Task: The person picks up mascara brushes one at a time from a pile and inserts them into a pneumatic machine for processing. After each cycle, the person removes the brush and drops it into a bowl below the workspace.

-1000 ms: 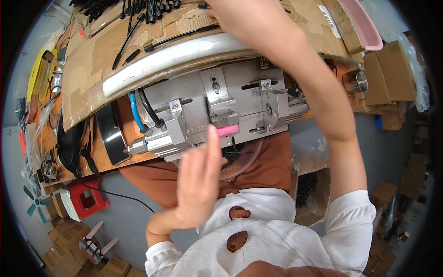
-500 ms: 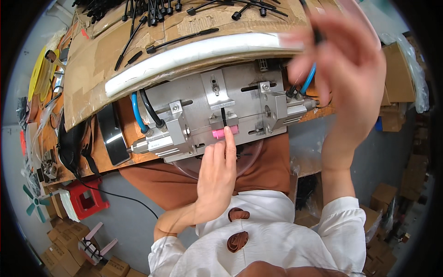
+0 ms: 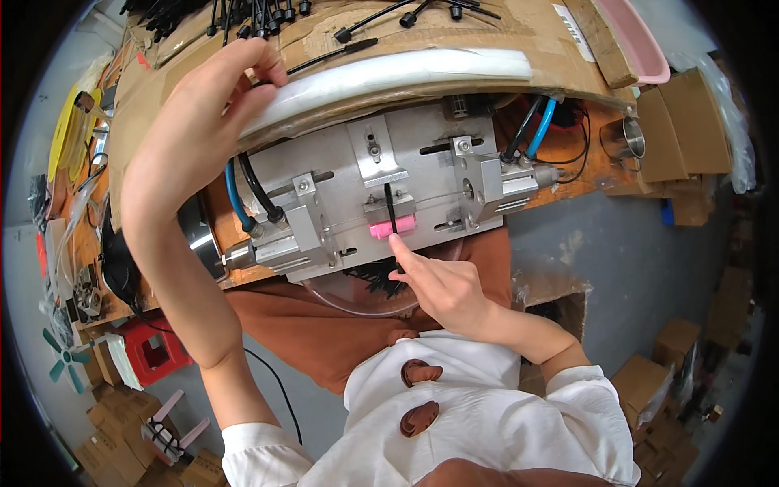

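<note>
A thin black rod (image 3: 390, 209) lies across the pink block (image 3: 393, 226) at the middle of the metal fixture (image 3: 349, 195). At its near end, my right hand (image 3: 446, 294) pinches it between forefinger and thumb, the fingertip touching the pink block's edge. Up on the cardboard, my left hand (image 3: 215, 105) is closed at the near end of another black rod (image 3: 333, 55); my fingers hide that end. A white padded strip (image 3: 406, 73) runs along the cardboard's front edge, just beside my left fingers.
More knobbed black rods (image 3: 272, 15) lie on the cardboard (image 3: 519, 28). Metal clamps with blue and black hoses (image 3: 542, 130) flank the fixture on both sides. Below it, a clear bowl (image 3: 341, 300) holds black rods. A metal cup (image 3: 625, 138) stands at the bench's right.
My left hand has left the pink block and reached up-left to the rod on the cardboard. My right hand has come down from the upper right to the rod at the fixture.
</note>
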A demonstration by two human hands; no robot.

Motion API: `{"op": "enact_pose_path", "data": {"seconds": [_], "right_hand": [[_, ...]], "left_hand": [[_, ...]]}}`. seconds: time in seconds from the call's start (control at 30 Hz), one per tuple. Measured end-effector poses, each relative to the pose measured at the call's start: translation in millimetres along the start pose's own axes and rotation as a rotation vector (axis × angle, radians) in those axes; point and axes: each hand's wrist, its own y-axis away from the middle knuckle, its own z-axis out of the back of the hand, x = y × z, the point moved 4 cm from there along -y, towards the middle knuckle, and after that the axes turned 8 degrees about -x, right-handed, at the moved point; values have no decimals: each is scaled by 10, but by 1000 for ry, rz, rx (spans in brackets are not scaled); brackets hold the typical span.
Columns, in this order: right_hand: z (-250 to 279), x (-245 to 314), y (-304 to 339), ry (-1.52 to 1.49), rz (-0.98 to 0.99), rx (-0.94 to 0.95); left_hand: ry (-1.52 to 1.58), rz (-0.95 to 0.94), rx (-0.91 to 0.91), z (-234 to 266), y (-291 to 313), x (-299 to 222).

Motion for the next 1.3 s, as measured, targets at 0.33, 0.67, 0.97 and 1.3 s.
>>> {"op": "enact_pose_path", "data": {"seconds": [0.33,0.67,0.97,1.3], "right_hand": [[122,12,-122,54,-21,171],[206,-524,-2379,669,476,86],[743,-313,-1978,-140,-50,-5],[287,-16,-91,-51,-57,-161]], "left_hand": [[-2,-61,-195,35,329,-174],[-39,15,-269,-1122,1450,-936],[-227,80,-188,-1477,1394,-956],[-75,213,-209,-1122,1480,-933]]}}
